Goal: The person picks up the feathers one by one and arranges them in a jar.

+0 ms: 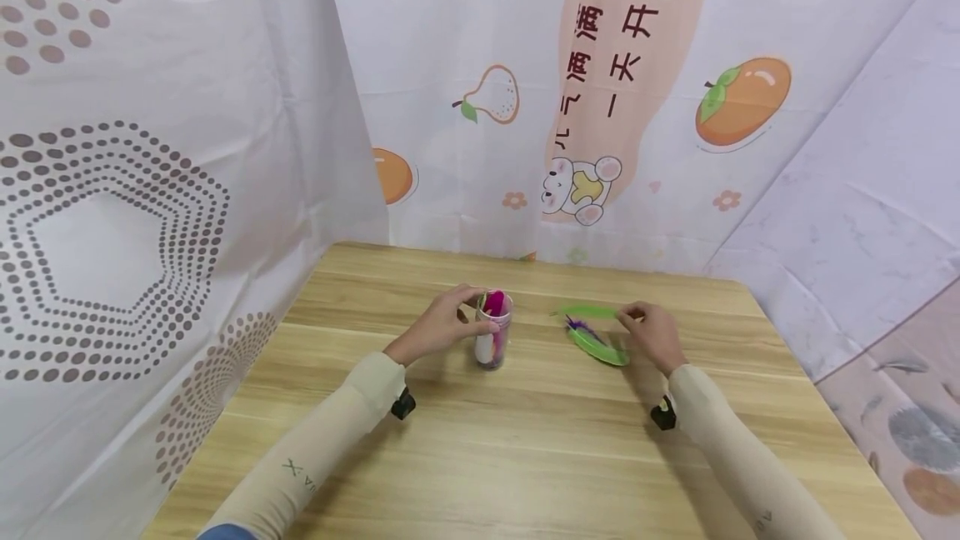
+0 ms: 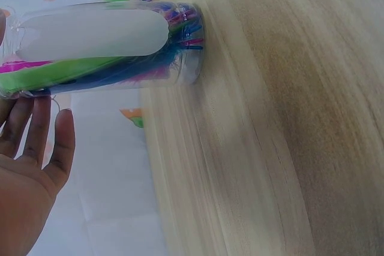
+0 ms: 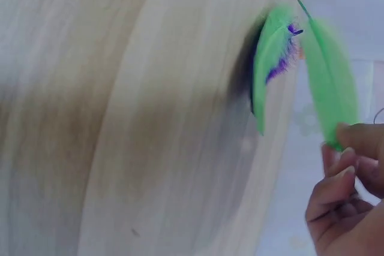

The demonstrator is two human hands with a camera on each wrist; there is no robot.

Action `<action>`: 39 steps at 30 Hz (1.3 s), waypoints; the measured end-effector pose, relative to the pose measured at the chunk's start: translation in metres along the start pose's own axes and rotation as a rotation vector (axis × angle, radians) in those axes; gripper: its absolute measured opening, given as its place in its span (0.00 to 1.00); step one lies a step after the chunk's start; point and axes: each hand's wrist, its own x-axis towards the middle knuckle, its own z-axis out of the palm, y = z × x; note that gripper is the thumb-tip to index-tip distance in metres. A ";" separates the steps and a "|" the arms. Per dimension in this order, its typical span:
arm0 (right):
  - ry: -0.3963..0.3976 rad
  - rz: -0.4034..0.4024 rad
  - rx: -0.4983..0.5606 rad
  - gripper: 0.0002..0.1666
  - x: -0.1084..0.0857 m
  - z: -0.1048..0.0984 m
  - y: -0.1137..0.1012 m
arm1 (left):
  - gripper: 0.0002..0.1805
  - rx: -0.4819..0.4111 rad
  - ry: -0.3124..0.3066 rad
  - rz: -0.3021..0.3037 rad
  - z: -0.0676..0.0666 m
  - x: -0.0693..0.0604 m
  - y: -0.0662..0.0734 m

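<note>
A clear jar (image 1: pixel 492 340) with colourful feathers inside stands upright on the wooden table. My left hand (image 1: pixel 442 325) grips the jar near its top, thumb on the near side and fingers behind. In the left wrist view the jar (image 2: pixel 108 46) shows a white label, with green, blue and pink feathers behind it. Between thumb and fingertips my right hand (image 1: pixel 654 336) pinches a green feather (image 3: pixel 329 79) by one end, above the table. Beneath and beside it, another green feather (image 1: pixel 597 348) lies on the table with a purple feather (image 1: pixel 582 330).
The wooden table (image 1: pixel 480 457) ends at the back against a printed curtain (image 1: pixel 450 165). Another dotted curtain (image 1: pixel 112 257) hangs along the left side. A small black wrist camera (image 1: pixel 403 404) sits at the left wrist, and another black camera (image 1: pixel 663 415) at the right.
</note>
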 end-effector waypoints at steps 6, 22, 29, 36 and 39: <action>0.104 -0.072 0.024 0.17 0.001 -0.009 -0.004 | 0.31 -0.001 0.004 0.013 -0.001 -0.001 -0.001; 0.197 -0.109 0.058 0.19 0.001 -0.018 -0.024 | 0.33 0.007 0.004 0.026 0.000 0.000 -0.004; 0.172 -0.129 0.104 0.18 -0.002 -0.020 -0.039 | 0.32 0.000 0.007 0.034 0.001 0.000 -0.005; 0.183 -0.149 0.093 0.16 -0.004 -0.022 -0.047 | 0.32 -0.009 -0.003 0.032 0.000 -0.001 -0.004; 0.190 -0.169 0.085 0.14 -0.004 -0.023 -0.050 | 0.31 -0.012 -0.006 0.038 0.001 0.000 -0.004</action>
